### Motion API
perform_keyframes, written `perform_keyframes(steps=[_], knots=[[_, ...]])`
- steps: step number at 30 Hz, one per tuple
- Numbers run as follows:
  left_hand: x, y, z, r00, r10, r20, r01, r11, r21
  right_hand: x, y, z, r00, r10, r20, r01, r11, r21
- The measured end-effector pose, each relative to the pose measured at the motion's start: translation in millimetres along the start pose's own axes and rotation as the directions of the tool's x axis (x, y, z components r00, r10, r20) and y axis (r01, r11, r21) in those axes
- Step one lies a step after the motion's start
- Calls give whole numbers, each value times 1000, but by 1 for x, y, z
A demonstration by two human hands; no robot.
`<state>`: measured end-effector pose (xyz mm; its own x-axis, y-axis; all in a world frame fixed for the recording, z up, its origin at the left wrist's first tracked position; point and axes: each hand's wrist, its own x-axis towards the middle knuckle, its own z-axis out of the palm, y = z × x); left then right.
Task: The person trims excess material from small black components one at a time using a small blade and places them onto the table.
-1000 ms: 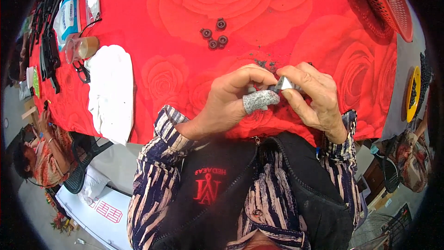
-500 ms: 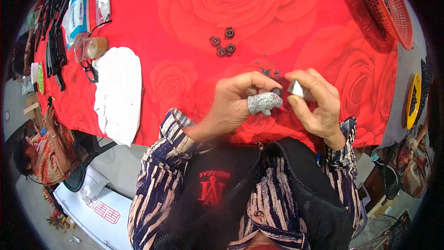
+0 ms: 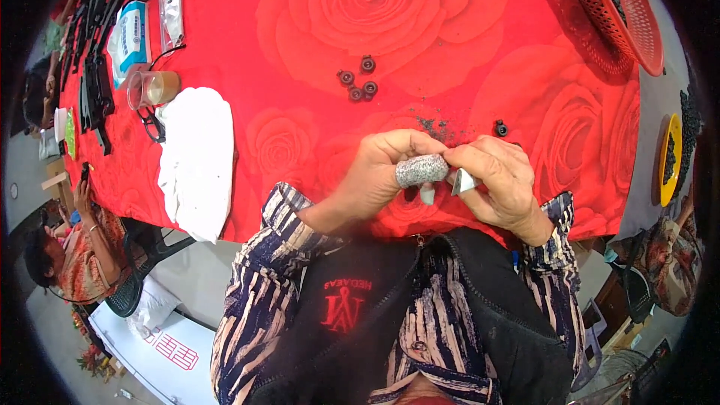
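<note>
Grey cloth wraps one finger (image 3: 421, 170) of the left hand (image 3: 382, 172), held up over the near edge of the red rose surface (image 3: 300, 142). The left grip is curled in. The right hand (image 3: 499, 180) pinches a small shiny blade (image 3: 463, 182) right beside it. Small black rings (image 3: 358, 82) lie farther back, near a white cloth (image 3: 196, 161).

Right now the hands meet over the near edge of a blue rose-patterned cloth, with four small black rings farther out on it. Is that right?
Not quite: the head view shows the cloth is red, not blue. The left hand and right hand do meet over its near edge, with the four black rings farther out.
</note>
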<state>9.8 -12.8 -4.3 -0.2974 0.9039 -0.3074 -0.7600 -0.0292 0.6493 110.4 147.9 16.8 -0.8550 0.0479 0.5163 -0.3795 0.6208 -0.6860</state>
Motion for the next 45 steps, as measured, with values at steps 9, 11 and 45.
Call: perform_keyframes(steps=[9, 11, 45], knots=[[-1, 2, 2, 969, 246, 14, -240, 931, 275, 11, -5, -18, 962, 239, 131, -250, 965, 73], [2, 0, 0, 963, 267, 43, -267, 913, 310, 6, -2, -15, 960, 259, 109, -265, 963, 47], [0, 2, 4, 969, 246, 3, -237, 931, 279, 4, -2, -13, 948, 288, 133, -292, 956, 7]])
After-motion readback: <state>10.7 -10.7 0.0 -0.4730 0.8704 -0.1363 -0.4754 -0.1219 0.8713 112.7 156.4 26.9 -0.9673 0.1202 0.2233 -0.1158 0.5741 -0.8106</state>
